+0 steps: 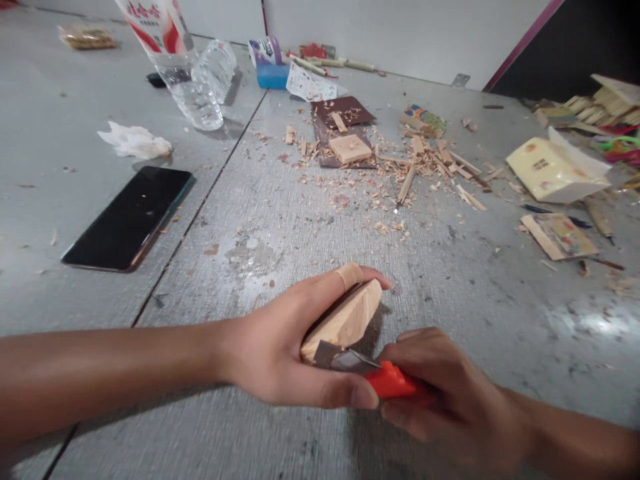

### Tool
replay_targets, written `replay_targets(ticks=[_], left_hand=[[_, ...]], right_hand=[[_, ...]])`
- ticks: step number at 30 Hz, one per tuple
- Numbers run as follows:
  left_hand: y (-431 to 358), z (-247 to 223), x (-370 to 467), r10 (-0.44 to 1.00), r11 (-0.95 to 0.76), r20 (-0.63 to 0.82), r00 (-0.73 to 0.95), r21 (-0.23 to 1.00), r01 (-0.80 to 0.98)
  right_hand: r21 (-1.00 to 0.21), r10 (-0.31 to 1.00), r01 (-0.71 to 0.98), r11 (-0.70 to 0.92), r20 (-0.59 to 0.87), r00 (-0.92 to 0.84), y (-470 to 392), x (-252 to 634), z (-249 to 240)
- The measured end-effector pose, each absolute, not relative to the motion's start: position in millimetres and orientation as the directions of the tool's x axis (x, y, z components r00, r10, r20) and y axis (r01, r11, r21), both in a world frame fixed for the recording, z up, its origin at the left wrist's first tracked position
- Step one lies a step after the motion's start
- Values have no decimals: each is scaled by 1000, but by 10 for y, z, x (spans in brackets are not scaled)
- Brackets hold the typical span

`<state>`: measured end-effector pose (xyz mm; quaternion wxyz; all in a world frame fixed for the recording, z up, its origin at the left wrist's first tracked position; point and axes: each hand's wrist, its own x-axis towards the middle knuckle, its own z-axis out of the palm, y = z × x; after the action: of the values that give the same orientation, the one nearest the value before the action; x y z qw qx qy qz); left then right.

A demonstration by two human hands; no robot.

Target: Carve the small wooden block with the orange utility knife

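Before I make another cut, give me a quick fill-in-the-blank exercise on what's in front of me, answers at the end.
1. The left hand holds a carved block made of ____.
2. The right hand grips the cutter by its ____.
3. The bandage is wrapped around a finger of the ____ hand.
4. The phone lies on the table with its screen facing ____.

Missing words: wood; handle; left; up.

The carved, tapering wooden block (345, 321) is pale tan with curved, darker grain, the flat metal knife blade (351, 361) grey and its plastic handle (393, 380) bright orange-red. The finely streaked tabletop (270, 447) is silvery grey, the flat, rectangular phone (127, 217) black, the crumpled tissue (133, 142) white.
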<state>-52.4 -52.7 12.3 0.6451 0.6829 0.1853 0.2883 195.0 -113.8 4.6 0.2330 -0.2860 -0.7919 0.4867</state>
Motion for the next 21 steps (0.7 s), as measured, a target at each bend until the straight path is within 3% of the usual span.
replay_targets(ticks=[4,13,21], left_hand=[[-565,86,-514,625,-97,179,760,984,-152],[-566,64,-502,642,-107,193,742,981,-162],[-562,66,-490,675,-233,262,690,963,-138]], right_hand=[[-892,654,193,410,140,-743,-1129,1959,49],[-909,673,208,362,101,-732,-1121,1935,69],[-915,682,186,358,121,-721,-1132,1949,48]])
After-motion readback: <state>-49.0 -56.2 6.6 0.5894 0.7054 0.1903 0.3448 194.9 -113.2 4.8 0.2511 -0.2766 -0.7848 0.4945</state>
